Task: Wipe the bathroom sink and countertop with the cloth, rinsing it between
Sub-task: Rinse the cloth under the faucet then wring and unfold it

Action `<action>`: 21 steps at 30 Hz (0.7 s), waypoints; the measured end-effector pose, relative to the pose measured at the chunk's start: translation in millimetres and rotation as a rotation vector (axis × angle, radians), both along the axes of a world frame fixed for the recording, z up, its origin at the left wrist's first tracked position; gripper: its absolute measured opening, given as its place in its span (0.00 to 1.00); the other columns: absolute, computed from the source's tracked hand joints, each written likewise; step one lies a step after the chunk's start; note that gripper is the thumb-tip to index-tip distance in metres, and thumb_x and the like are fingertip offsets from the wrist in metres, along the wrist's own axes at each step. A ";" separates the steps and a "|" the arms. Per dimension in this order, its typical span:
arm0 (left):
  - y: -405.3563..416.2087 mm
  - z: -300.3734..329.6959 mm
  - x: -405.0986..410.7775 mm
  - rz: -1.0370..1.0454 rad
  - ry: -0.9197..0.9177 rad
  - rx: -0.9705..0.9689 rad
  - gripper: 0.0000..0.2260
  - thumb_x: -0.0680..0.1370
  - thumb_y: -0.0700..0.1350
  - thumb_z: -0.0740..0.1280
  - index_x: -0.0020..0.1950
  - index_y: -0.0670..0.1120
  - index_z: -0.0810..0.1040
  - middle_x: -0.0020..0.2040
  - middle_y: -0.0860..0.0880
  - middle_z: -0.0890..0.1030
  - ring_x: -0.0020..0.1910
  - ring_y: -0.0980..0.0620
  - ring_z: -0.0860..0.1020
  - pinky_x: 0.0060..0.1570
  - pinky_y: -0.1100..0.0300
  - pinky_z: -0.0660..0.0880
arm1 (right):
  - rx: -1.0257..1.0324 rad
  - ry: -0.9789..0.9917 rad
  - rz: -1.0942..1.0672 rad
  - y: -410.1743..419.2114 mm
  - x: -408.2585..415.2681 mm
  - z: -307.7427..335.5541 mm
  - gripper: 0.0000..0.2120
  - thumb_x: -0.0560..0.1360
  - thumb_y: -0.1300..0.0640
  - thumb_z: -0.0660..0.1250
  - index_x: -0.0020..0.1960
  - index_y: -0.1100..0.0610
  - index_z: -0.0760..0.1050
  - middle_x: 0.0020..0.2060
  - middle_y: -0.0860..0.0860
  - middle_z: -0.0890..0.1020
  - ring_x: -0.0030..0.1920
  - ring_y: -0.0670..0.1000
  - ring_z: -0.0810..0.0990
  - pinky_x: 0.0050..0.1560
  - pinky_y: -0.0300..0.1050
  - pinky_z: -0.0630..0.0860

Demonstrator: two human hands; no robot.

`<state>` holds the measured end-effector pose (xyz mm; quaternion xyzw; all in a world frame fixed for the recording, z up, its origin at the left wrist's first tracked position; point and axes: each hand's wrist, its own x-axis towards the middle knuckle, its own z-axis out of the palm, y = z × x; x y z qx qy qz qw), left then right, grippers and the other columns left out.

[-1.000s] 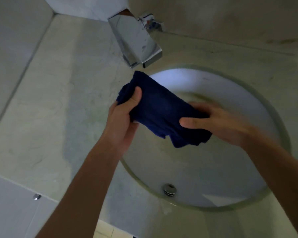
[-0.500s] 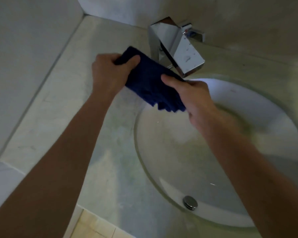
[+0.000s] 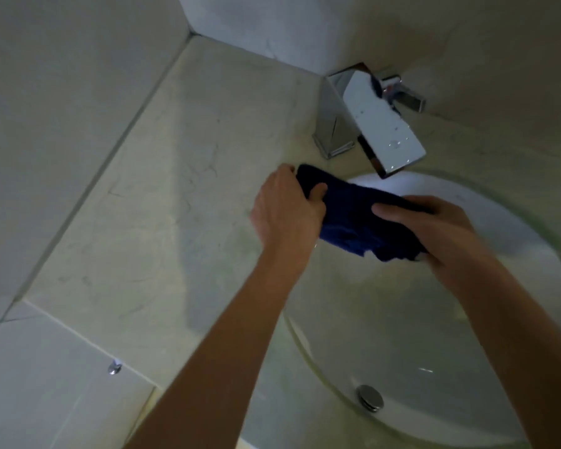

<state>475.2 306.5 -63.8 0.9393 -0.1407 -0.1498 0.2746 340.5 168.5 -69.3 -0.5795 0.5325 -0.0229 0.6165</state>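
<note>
Both hands, left hand (image 3: pixel 285 209) and right hand (image 3: pixel 434 234), grip the bunched dark blue cloth (image 3: pixel 363 218) over the white oval sink (image 3: pixel 467 351) rim; wrung here, water could drip onto the pale marble counter (image 3: pixel 162 222).

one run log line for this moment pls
stage: handling cloth over basin | left hand: grips dark blue cloth end | right hand: grips other end | faucet: no water visible | sink: drain stopper visible

Single head camera, wide-angle, looked steeply down from above, close over sink (image 3: pixel 434 335) and table (image 3: pixel 162 222), tilted view.
</note>
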 end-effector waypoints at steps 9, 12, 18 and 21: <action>-45.7 4.2 -52.7 0.537 0.420 -0.629 0.17 0.74 0.53 0.75 0.55 0.49 0.73 0.47 0.51 0.81 0.43 0.55 0.83 0.42 0.56 0.82 | -0.342 -0.284 -0.064 -70.5 52.2 16.8 0.27 0.62 0.55 0.80 0.60 0.58 0.81 0.52 0.52 0.86 0.49 0.49 0.86 0.44 0.45 0.83; -58.6 -4.0 -41.7 0.573 0.367 -0.636 0.17 0.70 0.53 0.74 0.51 0.48 0.72 0.45 0.49 0.81 0.43 0.48 0.84 0.42 0.44 0.83 | -0.501 -0.327 0.054 -78.4 84.5 0.5 0.22 0.66 0.54 0.77 0.59 0.58 0.81 0.50 0.47 0.86 0.49 0.43 0.84 0.51 0.44 0.82; -65.9 -12.6 -26.8 0.470 0.154 -0.479 0.12 0.73 0.44 0.71 0.50 0.43 0.71 0.39 0.49 0.76 0.36 0.42 0.82 0.32 0.46 0.80 | -0.780 -0.323 0.326 -77.6 115.4 -7.9 0.11 0.72 0.55 0.62 0.43 0.61 0.80 0.39 0.57 0.83 0.43 0.55 0.82 0.42 0.48 0.75; -62.3 -12.8 -30.8 0.424 0.129 -0.383 0.12 0.74 0.41 0.72 0.49 0.44 0.69 0.37 0.50 0.74 0.33 0.50 0.78 0.26 0.57 0.74 | -0.800 -0.211 0.319 -78.0 108.4 -10.9 0.06 0.73 0.57 0.67 0.39 0.55 0.79 0.34 0.53 0.81 0.40 0.54 0.81 0.37 0.42 0.71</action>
